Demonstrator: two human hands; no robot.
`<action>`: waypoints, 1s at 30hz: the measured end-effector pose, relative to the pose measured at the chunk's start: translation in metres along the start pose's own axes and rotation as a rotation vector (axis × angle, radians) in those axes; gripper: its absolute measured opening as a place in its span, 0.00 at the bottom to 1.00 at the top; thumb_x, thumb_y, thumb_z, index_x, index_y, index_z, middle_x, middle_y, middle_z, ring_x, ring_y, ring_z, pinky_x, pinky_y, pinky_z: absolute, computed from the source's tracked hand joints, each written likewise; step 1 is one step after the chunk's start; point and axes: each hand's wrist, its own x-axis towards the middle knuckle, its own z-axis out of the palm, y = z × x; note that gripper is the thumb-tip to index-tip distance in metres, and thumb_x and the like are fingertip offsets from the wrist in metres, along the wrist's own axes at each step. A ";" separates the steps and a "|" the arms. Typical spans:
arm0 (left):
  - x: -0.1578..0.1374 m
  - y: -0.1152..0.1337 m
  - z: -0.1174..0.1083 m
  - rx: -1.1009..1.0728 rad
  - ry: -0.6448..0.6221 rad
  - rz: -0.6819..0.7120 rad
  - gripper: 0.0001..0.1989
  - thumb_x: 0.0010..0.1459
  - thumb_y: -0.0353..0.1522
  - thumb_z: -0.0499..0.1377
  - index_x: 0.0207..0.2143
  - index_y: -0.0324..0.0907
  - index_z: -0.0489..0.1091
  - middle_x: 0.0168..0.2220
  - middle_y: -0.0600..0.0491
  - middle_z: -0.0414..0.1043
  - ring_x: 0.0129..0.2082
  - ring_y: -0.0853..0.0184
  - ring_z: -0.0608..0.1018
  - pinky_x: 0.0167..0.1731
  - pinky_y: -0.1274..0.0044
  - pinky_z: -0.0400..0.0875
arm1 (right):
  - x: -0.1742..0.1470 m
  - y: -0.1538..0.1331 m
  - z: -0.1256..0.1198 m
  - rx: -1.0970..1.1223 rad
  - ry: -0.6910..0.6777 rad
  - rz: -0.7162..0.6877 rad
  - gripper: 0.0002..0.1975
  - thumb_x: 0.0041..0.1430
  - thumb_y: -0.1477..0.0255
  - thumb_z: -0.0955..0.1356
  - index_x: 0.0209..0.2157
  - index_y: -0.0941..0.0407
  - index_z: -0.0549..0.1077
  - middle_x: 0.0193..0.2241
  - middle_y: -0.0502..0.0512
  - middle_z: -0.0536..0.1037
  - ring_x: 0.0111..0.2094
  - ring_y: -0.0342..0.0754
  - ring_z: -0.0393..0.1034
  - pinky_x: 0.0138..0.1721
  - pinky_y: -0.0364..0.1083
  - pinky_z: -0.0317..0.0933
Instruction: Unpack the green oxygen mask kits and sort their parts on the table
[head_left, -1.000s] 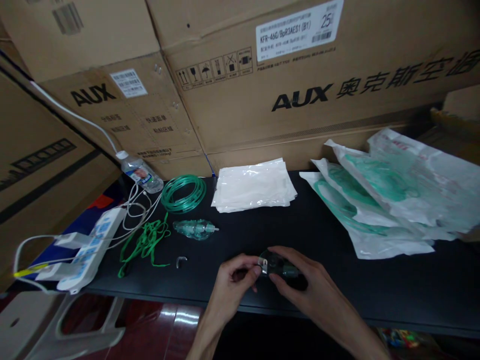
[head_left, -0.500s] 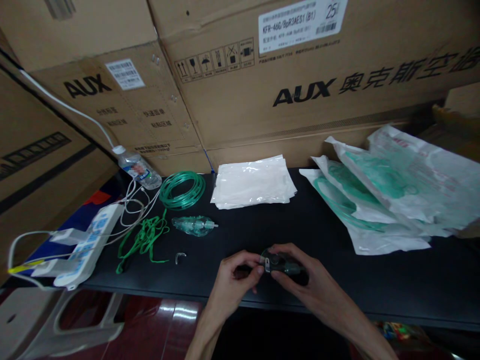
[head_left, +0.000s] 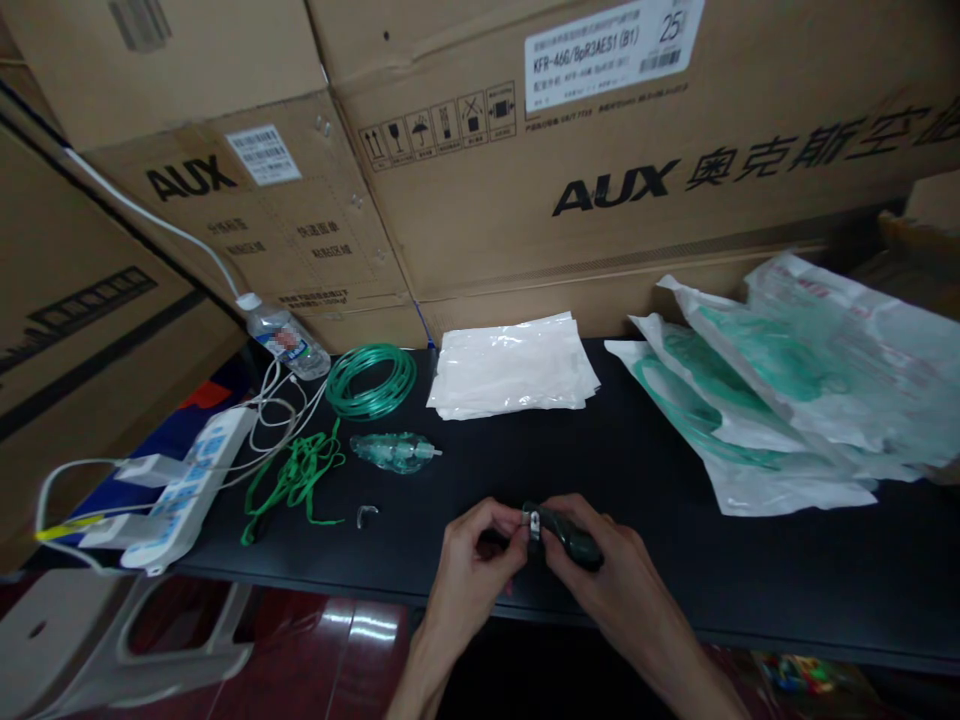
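Over the front edge of the black table, both hands hold a dark green, see-through face mask (head_left: pixel 576 543). My right hand (head_left: pixel 611 555) is closed round its body from the right. At the mask's left end, my left hand (head_left: pixel 480 550) pinches with thumb and forefinger beside a small silvery nose clip (head_left: pixel 535 525). The fingers hide part of the mask. To the left lies a second clear green mask (head_left: pixel 396 452) with a pale connector at its tip. A small bent silvery piece (head_left: pixel 366 515) rests in front of it.
A green strap bundle (head_left: pixel 300 470), coiled green tubing (head_left: pixel 369 382), a plastic bottle (head_left: pixel 289 340) and a white power strip (head_left: pixel 191 490) with cables lie left. Flat white pouches (head_left: pixel 514 365) sit at the back. Packed bags of green tubing (head_left: pixel 780 390) lie right. Large cardboard boxes (head_left: pixel 637 240) stand behind.
The mask has turned a little between my hands, and the right fingers have closed in nearer the nose clip. The whole view has shifted slightly. Things on the table are unmoved.
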 end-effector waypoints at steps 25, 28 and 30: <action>-0.009 0.016 0.022 -0.043 0.162 0.025 0.09 0.62 0.38 0.66 0.34 0.42 0.82 0.32 0.53 0.71 0.28 0.70 0.76 0.26 0.82 0.75 | -0.009 0.007 0.008 -0.019 0.272 -0.214 0.13 0.67 0.73 0.66 0.49 0.55 0.80 0.45 0.56 0.86 0.43 0.52 0.83 0.44 0.47 0.77; -0.008 0.016 0.025 -0.114 0.183 0.022 0.09 0.61 0.38 0.67 0.34 0.41 0.81 0.31 0.55 0.70 0.26 0.72 0.74 0.24 0.82 0.74 | -0.009 0.006 0.009 -0.001 0.268 -0.211 0.13 0.68 0.73 0.66 0.49 0.57 0.80 0.46 0.57 0.85 0.44 0.51 0.83 0.45 0.45 0.76; -0.008 0.017 0.027 -0.169 0.193 0.007 0.10 0.60 0.39 0.67 0.33 0.41 0.81 0.30 0.56 0.69 0.24 0.74 0.73 0.23 0.83 0.73 | -0.009 0.004 0.009 0.012 0.261 -0.197 0.13 0.68 0.73 0.66 0.50 0.57 0.80 0.46 0.57 0.85 0.44 0.50 0.83 0.45 0.44 0.76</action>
